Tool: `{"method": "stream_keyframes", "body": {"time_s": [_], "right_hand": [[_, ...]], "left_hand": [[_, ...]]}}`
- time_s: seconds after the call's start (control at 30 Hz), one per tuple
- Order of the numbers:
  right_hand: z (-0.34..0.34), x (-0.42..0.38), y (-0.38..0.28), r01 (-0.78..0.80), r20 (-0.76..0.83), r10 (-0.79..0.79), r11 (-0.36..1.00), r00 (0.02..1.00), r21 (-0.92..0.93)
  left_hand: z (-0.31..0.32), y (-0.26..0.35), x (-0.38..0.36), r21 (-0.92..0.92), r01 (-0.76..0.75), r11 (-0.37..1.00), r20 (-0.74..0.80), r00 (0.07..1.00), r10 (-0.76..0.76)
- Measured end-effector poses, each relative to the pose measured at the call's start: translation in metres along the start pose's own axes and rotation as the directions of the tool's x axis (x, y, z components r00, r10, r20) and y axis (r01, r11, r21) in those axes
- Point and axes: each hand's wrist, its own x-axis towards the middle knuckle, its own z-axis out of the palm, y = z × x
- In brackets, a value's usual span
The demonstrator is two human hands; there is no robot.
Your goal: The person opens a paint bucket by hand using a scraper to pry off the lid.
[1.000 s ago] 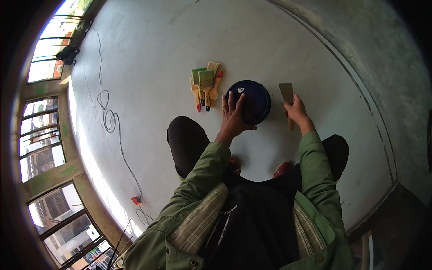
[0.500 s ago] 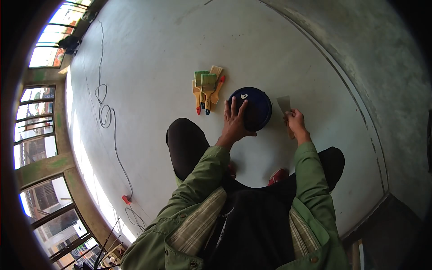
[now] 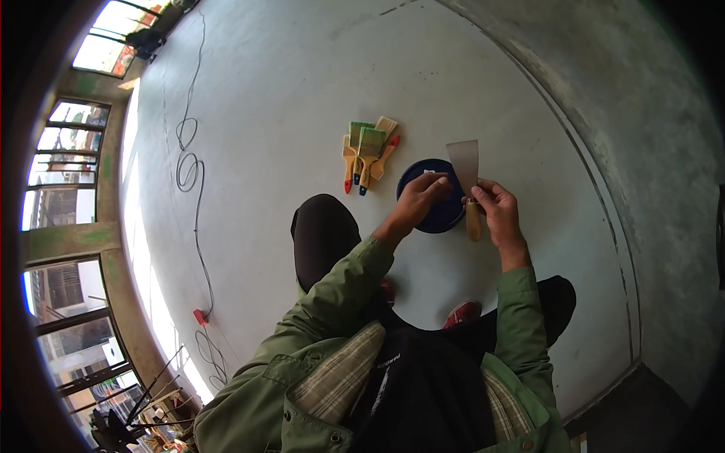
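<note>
Scraper (image 3: 465, 160) has neared the left hand (image 3: 424, 195), whose grip above the bucket (image 3: 444, 217) is unclear. Right hand (image 3: 500, 208) pinches the scraper's neck, perhaps for control.

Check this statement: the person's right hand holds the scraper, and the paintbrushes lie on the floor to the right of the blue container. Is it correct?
Not quite: the paintbrushes lie on the floor to the left of the blue container, as the head view shows. The right hand does hold the scraper.
</note>
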Motion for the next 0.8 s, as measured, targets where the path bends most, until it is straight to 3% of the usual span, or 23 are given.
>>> {"method": "stream_keyframes", "body": {"time_s": [0.03,0.07,0.13,0.2,0.3,0.4,0.53,0.6,0.67,0.73,0.77,0.8], "right_hand": [[0.011,-0.004,-0.004,-0.017,0.012,0.018,1.0,1.0,-0.005],[0.019,-0.005,-0.006,-0.015,0.022,0.016,1.0,1.0,-0.008],[0.029,-0.008,-0.007,0.118,0.039,-0.115,0.989,0.993,-0.094],[0.034,-0.009,-0.013,0.139,0.062,-0.135,0.988,0.989,-0.066],[0.043,-0.015,-0.032,0.199,0.078,-0.195,0.979,0.978,-0.043],[0.045,-0.019,-0.038,0.247,0.085,-0.241,0.966,0.967,-0.081],[0.042,-0.026,-0.037,0.221,0.075,-0.215,0.971,0.974,-0.086],[0.041,-0.028,-0.037,0.163,0.083,-0.159,0.986,0.984,-0.045],[0.037,-0.022,-0.035,0.135,0.106,-0.134,0.991,0.985,-0.001],[0.035,-0.013,-0.036,0.061,0.128,-0.06,0.998,0.99,-0.007],[0.033,-0.006,-0.037,0.084,0.142,-0.076,0.995,0.987,-0.053],[0.03,0.0,-0.04,0.08,0.144,-0.072,0.996,0.987,-0.048]], "left_hand": [[0.004,0.01,-0.001,-0.331,0.089,0.939,0.062,0.995,-0.072],[0.005,0.015,-0.002,-0.618,0.181,0.765,0.147,0.983,-0.114],[-0.001,0.015,-0.001,-0.578,0.16,0.8,0.153,0.984,-0.086],[-0.006,0.017,0.003,-0.539,0.134,0.832,0.167,0.985,-0.05],[-0.003,0.038,-0.001,-0.766,0.24,0.597,0.251,0.966,-0.066],[-0.001,0.028,0.006,-0.795,0.251,0.552,0.308,0.951,0.011],[0.005,0.027,0.006,-0.808,0.283,0.516,0.332,0.943,0.003],[0.007,0.023,0.003,-0.842,0.347,0.413,0.382,0.924,0.002],[0.006,0.025,0.002,-0.846,0.331,0.419,0.351,0.936,-0.03],[-0.001,0.024,0.004,-0.827,0.234,0.512,0.295,0.955,0.041],[-0.007,0.023,0.01,-0.775,0.19,0.603,0.2,0.978,-0.051],[-0.021,0.029,0.02,-0.694,0.118,0.71,0.157,0.988,-0.012]]}}
